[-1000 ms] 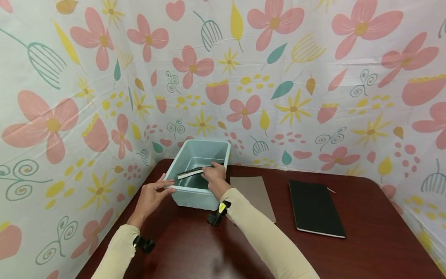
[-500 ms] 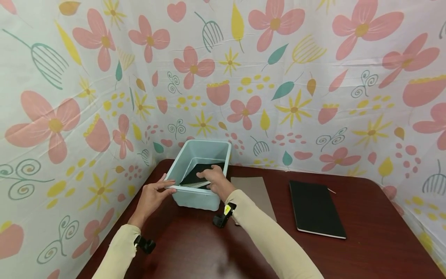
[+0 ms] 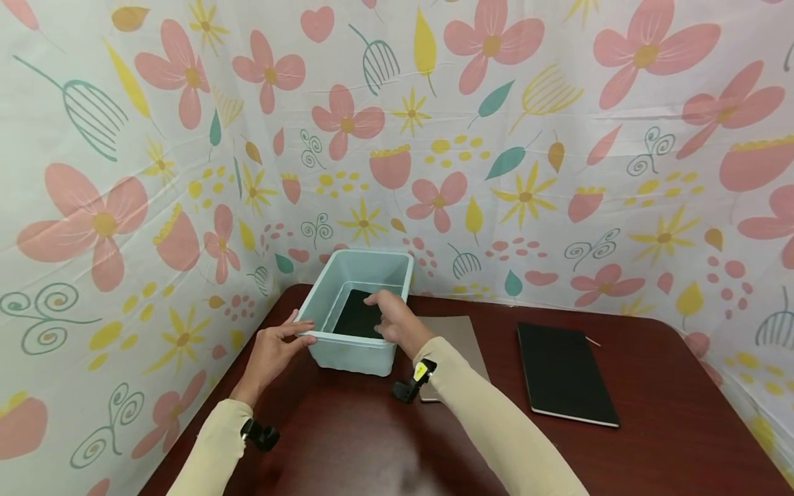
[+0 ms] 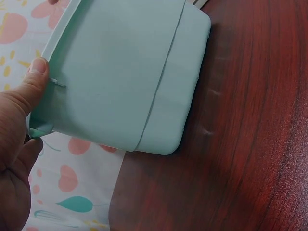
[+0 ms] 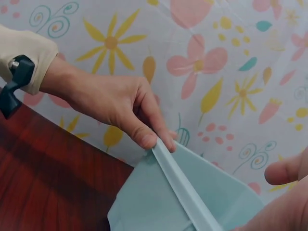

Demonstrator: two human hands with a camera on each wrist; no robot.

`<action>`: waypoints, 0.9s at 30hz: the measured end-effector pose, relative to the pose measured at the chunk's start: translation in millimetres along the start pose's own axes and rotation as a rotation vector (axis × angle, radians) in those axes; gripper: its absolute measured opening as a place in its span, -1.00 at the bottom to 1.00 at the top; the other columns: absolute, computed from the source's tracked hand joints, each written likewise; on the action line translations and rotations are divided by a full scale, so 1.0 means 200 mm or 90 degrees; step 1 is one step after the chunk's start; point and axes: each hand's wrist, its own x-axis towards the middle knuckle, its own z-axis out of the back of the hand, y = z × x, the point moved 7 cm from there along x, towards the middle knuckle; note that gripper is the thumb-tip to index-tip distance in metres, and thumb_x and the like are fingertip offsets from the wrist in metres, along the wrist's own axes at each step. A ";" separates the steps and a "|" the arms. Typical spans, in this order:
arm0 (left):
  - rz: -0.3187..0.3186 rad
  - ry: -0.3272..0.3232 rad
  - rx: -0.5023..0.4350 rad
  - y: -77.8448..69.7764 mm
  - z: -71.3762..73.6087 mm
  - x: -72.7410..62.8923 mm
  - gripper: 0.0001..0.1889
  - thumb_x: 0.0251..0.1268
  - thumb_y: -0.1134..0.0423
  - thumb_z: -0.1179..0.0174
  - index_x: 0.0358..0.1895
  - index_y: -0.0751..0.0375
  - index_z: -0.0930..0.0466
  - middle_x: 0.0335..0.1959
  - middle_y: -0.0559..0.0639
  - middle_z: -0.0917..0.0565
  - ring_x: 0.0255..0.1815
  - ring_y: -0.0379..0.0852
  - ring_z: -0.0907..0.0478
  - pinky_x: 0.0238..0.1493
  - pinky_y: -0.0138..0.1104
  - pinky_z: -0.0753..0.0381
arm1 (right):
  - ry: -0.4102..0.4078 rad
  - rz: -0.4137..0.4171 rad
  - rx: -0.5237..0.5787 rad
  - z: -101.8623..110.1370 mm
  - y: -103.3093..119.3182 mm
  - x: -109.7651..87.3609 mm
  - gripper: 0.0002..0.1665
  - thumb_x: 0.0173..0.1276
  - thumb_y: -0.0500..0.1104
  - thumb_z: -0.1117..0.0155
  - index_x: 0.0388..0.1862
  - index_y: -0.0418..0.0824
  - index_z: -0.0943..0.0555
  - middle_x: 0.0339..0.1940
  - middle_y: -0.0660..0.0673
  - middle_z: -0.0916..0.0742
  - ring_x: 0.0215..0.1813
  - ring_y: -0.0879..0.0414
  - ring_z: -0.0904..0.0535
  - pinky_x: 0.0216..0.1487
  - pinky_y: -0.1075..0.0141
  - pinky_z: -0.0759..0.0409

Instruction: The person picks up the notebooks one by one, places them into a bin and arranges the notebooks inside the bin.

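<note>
Nearest are two cream sleeves [image 3: 490, 413], each with a black wrist device [image 3: 415, 382], above the dark red table [image 3: 366, 441]. On the table, at the person's right side, lies a black notebook [image 3: 566, 372], and a thin pale strip [image 3: 593, 341] is beside its far end. Between this notebook and the bin lies a grey-brown notebook [image 3: 457, 341], partly covered by the right forearm. The left hand [image 3: 273, 351] pinches the rim of the light blue bin [image 3: 352, 357] at its near left corner, with the thumb on the outer side. The right hand [image 3: 397, 320] is over the right part of the bin; its fingers look loose and not closed, though partly hidden. I cannot tell if they touch the dark flat item [image 3: 353, 315], which lies flat on the bin's floor. Behind everything hangs a white cloth [image 3: 546, 34] with flowers.
</note>
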 end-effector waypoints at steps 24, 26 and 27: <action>-0.006 -0.015 -0.004 0.00 0.00 -0.02 -0.63 0.18 0.19 -0.48 0.08 0.09 -0.80 0.06 0.05 -0.77 0.48 0.15 -0.39 0.17 0.00 -0.59 | 0.248 0.228 -0.252 0.74 0.20 -0.59 -0.28 0.71 -0.03 0.05 0.65 -0.35 -0.07 0.59 -0.26 -0.31 0.60 -0.12 -0.26 0.42 0.11 -0.48; -0.008 -0.019 -0.001 0.00 0.00 -0.02 -0.64 0.18 0.19 -0.48 0.07 0.08 -0.80 0.06 0.04 -0.77 0.47 0.14 -0.40 0.17 -0.02 -0.59 | 0.231 0.239 -0.258 0.85 0.19 -0.63 -0.30 0.72 -0.04 0.07 0.65 -0.33 -0.06 0.54 -0.12 -0.39 0.55 0.05 -0.36 0.37 0.19 -0.53; -0.010 -0.020 0.002 0.00 0.00 -0.02 -0.64 0.18 0.19 -0.48 0.07 0.08 -0.80 0.06 0.04 -0.77 0.47 0.15 -0.40 0.17 -0.02 -0.59 | 0.227 0.244 -0.259 0.90 0.18 -0.64 -0.31 0.72 -0.05 0.09 0.65 -0.32 -0.06 0.52 -0.05 -0.41 0.52 0.12 -0.40 0.35 0.21 -0.55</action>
